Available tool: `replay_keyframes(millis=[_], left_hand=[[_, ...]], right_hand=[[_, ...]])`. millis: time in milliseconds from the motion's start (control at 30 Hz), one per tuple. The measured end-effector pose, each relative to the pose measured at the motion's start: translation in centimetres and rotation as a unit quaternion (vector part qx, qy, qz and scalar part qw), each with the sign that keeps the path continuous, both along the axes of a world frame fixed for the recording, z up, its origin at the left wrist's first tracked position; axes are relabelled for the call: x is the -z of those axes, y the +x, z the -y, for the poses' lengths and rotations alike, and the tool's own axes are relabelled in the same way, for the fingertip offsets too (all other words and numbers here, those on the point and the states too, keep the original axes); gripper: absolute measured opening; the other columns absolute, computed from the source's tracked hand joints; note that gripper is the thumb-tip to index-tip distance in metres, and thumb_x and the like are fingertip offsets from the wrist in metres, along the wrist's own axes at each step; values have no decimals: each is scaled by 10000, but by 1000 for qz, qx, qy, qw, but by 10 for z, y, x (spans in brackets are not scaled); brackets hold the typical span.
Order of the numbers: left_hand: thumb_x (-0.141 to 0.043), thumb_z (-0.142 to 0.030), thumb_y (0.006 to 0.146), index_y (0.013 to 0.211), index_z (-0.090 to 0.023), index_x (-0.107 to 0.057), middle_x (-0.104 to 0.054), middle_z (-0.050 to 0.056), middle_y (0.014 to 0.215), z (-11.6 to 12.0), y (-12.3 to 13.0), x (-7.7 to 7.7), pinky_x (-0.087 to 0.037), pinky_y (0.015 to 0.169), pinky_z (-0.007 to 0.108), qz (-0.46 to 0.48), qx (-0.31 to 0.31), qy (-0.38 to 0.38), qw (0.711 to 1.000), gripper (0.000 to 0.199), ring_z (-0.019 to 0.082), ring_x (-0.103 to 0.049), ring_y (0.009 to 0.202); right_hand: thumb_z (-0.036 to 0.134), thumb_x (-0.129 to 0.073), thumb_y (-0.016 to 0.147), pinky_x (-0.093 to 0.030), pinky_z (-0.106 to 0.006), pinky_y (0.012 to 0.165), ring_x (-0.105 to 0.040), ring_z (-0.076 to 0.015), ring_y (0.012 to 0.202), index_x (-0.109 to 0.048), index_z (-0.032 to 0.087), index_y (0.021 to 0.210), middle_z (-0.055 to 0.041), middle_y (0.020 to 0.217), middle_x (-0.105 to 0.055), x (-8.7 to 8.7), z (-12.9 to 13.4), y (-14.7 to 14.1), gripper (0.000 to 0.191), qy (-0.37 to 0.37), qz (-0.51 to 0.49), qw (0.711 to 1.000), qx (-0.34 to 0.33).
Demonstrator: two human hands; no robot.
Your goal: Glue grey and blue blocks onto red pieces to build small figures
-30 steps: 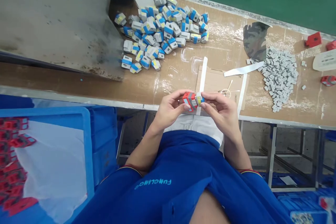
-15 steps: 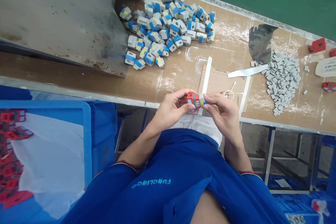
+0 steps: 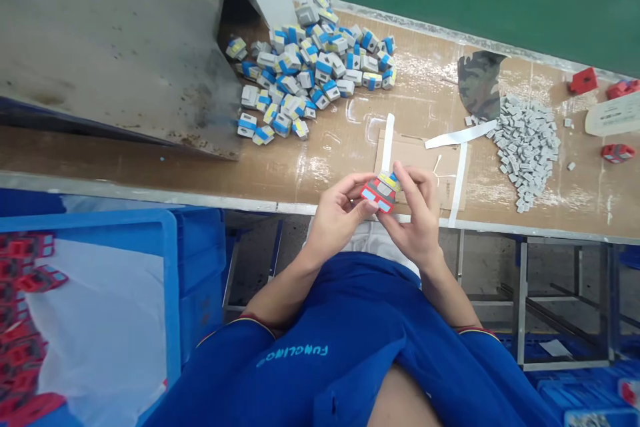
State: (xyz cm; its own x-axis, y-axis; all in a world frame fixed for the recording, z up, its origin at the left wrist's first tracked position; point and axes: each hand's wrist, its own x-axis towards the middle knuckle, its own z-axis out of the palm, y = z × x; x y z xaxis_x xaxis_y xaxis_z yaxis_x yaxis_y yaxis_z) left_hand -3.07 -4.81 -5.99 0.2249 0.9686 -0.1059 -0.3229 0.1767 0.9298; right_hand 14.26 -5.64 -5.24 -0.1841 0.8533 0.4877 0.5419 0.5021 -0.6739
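"So, what are the two hands doing?"

"The left hand [image 3: 334, 217] is pinching a red piece [image 3: 379, 196] by its side, fingers and thumb pressing in. The right hand [image 3: 417, 220] is closing its grip around the other side, a fingertip resting on a grey, blue and yellow block [image 3: 389, 179] and the thumb bracing near the red piece's lower edge."

"And where are those two sitting?"

"They're touching each other, hanging between the hands just over the near edge of the desk [image 3: 300, 167]. By my reading, the hands are fitting or lining up the pair; I can't tell whether the block is seating fully."

"What would pressing or turning them be calling for?"

"Steady support from the left grip, I'd judge, with the right keeping the block square, since the parts are small and could be slipping askew."

"Is anything holding more of them?"

"Yes, a blue crate [image 3: 171, 280] is standing at the left, holding many red pieces [image 3: 23, 353] beside a white sheet [image 3: 110, 320]. Loose blocks [image 3: 320, 60] are lying heaped on the desk by a metal housing [image 3: 125, 47], and tiny grey parts [image 3: 530, 147] are spreading out near a camouflage cloth [image 3: 479, 83]. Another blue crate [image 3: 583, 387] is showing at the lower right; its contents aren't reading clearly."
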Motion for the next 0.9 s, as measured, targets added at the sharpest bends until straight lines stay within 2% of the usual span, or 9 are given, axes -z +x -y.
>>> replay_keyframes(millis=[100,167,267,400,533,633,767,900], left_hand=[[-936,-492,841,1430,-244,-732,-802,139,1329,-3,-9,3,-684,936,318,-15,33,87,996,671,255,-821,1110],[-954,-429,833,1455,-295,-729,-767,130,1397,-9,-15,5,-676,976,314,-29,40,162,986,675,257,-791,1198],[-955,-422,827,1429,-332,-753,-760,113,1362,-16,-21,4,-663,993,323,-63,24,261,963,641,256,-746,1258],[-928,-470,843,1452,-318,-740,-761,108,1304,-19,-20,2,-648,953,326,-125,-20,338,932,655,233,-741,1166],[-885,-528,877,1442,-316,-748,-779,93,1202,-17,-16,2,-649,868,326,-156,-50,359,919,619,215,-744,1025],[-837,-565,916,1430,-308,-755,-768,69,1089,-13,-14,2,-633,796,305,-173,-69,357,915,582,177,-710,886],[-803,-562,949,1420,-285,-754,-755,70,1080,-9,-11,0,-611,746,292,-195,-74,353,912,549,175,-689,865],[-770,-579,968,1382,-261,-775,-746,75,1053,-5,-11,0,-599,705,291,-205,-76,341,914,522,170,-665,818]], right_hand=[[289,-730,1012,-688,-458,976,-704,-284,1191,-498,327,1647,-124,1327,-676,-6,1,8,677,-17,-13,999,-32],[293,-757,1003,-702,-440,950,-722,-278,1190,-544,315,1605,-125,1341,-702,-9,2,10,639,-27,-46,997,-48],[244,-773,990,-696,-429,985,-713,-271,1251,-592,317,1552,-122,1373,-699,-8,4,8,595,-36,-115,990,-68],[255,-756,1000,-696,-422,975,-695,-265,1249,-609,315,1524,-123,1345,-653,-5,6,4,548,-45,-150,986,-55],[360,-710,1032,-688,-420,936,-687,-268,1197,-593,299,1530,-119,1291,-654,-4,7,0,515,-30,-136,990,-33],[426,-670,1053,-674,-391,842,-682,-260,1120,-592,287,1517,-119,1252,-654,-1,10,-3,491,-19,-138,990,-15],[486,-587,1087,-628,-367,705,-638,-223,897,-630,251,1457,-93,1089,-634,4,15,-7,441,-13,-119,992,27],[471,-601,1090,-597,-349,645,-593,-195,783,-628,257,1471,-57,1005,-609,2,17,-10,438,12,-117,992,33]])
